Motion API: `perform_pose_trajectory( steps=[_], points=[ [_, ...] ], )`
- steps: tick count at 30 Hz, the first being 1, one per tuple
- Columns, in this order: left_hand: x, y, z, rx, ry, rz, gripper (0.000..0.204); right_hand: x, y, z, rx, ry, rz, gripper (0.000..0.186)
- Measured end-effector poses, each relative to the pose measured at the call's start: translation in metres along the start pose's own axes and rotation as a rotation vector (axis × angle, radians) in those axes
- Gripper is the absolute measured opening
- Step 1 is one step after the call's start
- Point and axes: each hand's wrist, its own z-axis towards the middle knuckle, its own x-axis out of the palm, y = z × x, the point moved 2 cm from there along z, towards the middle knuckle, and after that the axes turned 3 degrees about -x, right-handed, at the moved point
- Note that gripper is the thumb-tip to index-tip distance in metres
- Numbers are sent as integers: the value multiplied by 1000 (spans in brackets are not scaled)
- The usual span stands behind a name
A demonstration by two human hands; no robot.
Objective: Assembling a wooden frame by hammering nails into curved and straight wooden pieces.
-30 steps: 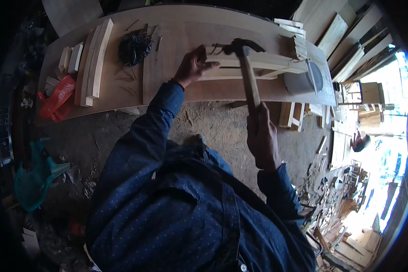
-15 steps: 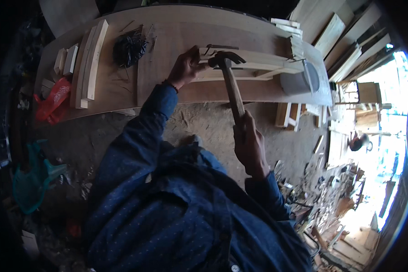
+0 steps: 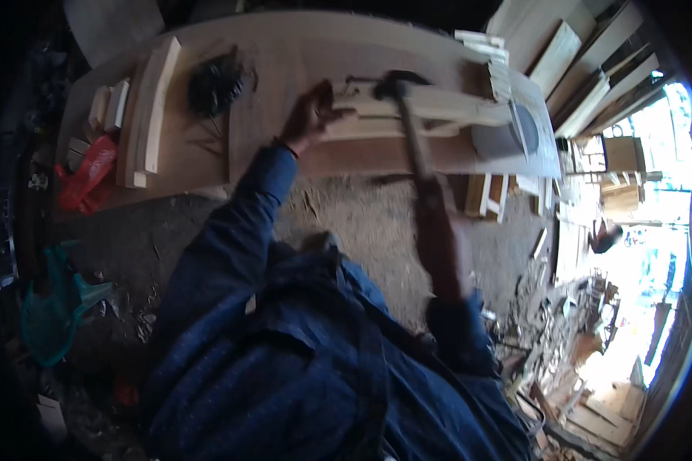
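Note:
My right hand [image 3: 442, 238], smeared by motion, is wrapped round the wooden handle of a claw hammer [image 3: 411, 127]. The dark hammer head hangs over a frame of pale wooden bars [image 3: 457, 104] that lies on the workbench [image 3: 284, 54]. At the frame's left end is my left hand [image 3: 309, 121], thumb on the near side and fingers on the far side, holding that end. Small dark nail-like pieces lie near the fingers on the wood, too blurred to make out clearly.
A grey bucket [image 3: 504, 134] touches the frame's right end. Leftward on the bench are a black plastic bag [image 3: 214, 83], long wooden bars [image 3: 160, 107] and a red bag [image 3: 92, 173]. A teal plastic chair [image 3: 54, 307] stands lower left; wood scraps [image 3: 530, 307] litter the floor at right.
The hammer head has risen and shifted right, away from the frame's left end. My right hand has moved slightly right. My left hand stays at the frame's end, its fingers a little more spread.

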Motion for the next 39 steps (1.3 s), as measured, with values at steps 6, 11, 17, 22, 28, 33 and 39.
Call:
perform_pose_trajectory(
  steps=[6, 11, 17, 22, 28, 33, 39],
  points=[
    [-6, 3, 3, -5, 27, -24, 41, -101, -23, 0, 43, -649, 506, 45],
    [-7, 8, 9, 81, 2, -6, 35, 23, 12, -10, -86, -224, 106, 47],
    [-1, -11, 12, 280, -16, -240, 34, -63, -3, -12, -44, -162, -131, 37],
    [-11, -6, 3, -71, 37, 120, 36, -93, -2, -3, -128, -819, 620, 27],
    [-9, -12, 7, -17, 77, -185, 42, 24, 15, -2, -27, -94, -38, 48],
    [-8, -19, 2, 21, 19, -26, 42, -85, -2, 10, 88, -354, 174, 43],
    [-5, -11, 2, 153, -30, -79, 38, 16, 2, -13, 2, -235, 30, 47]
  ],
)
